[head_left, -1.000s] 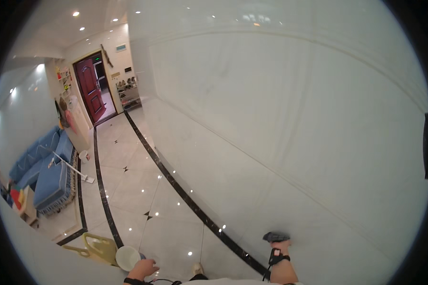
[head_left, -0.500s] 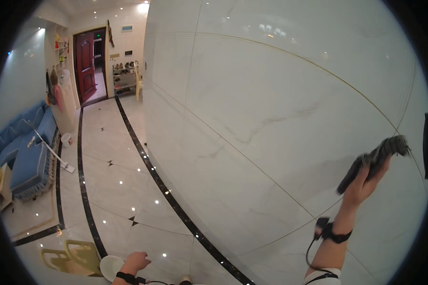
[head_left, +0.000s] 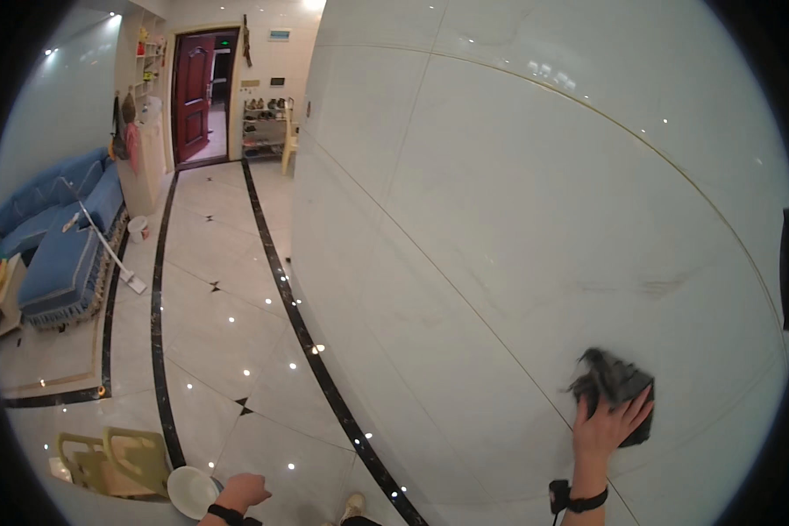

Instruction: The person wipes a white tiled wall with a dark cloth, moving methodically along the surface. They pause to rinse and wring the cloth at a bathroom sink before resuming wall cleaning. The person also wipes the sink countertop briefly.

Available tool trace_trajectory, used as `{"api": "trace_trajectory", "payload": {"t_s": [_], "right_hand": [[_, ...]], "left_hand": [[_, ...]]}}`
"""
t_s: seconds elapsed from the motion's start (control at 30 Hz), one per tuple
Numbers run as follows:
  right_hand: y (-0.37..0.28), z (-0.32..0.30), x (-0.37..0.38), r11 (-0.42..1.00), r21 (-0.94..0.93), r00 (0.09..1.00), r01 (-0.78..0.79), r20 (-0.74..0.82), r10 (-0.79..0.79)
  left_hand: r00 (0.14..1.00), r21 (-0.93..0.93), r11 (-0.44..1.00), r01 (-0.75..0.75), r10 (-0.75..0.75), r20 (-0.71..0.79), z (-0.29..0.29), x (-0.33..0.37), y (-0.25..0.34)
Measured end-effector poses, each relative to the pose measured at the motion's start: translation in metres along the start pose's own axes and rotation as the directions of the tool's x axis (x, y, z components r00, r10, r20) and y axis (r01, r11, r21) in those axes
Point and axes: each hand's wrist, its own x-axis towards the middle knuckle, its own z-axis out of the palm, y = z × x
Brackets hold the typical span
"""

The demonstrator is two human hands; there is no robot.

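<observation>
My right hand (head_left: 607, 430) presses a dark grey cloth (head_left: 618, 386) against the pale marbled wall (head_left: 465, 219), its fingers spread over the bunched fabric. A black strap with a small device circles that wrist. Low in the view, my left hand (head_left: 245, 491) hangs with curled fingers and nothing visible in them. Just left of it is a white round basin (head_left: 191, 493), partly overlapped by the left wrist, which wears a black strap too.
A green-framed chair (head_left: 118, 465) stands beside the basin. Further left are a blue sofa (head_left: 61, 272), a mop (head_left: 105, 241) leaning on it and a white bucket (head_left: 138, 229). Dark strips edge the tiled floor (head_left: 228, 342). A red door (head_left: 195, 98) and shoe rack (head_left: 265, 127) are far off.
My right hand has moved down and left along the wall with the cloth, which now lies flatter under the fingers. The view has shifted, and my left hand stays low near the basin.
</observation>
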Motion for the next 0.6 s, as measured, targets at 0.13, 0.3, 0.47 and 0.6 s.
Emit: {"api": "trace_trajectory", "payload": {"t_s": [0.13,0.3,0.47,0.6], "right_hand": [[-0.039,0.034,-0.031,0.995,0.092,0.999,-0.038,0.021,0.036],[-0.057,0.035,-0.031,0.991,0.078,0.994,-0.111,0.029,0.109],[-0.077,0.068,-0.056,0.944,0.319,0.994,-0.083,-0.035,0.099],[-0.127,0.088,-0.041,0.840,0.503,0.966,0.205,0.035,-0.256]], "left_hand": [[0.993,0.028,0.996,-0.082,0.084,-0.082,-0.070,0.033,0.037],[0.933,0.093,0.956,-0.278,0.291,-0.211,-0.120,0.075,0.070],[0.950,0.163,0.951,-0.264,0.286,-0.125,-0.188,0.092,0.098],[0.951,0.152,0.959,-0.240,0.263,-0.161,-0.207,0.106,0.091]]}}
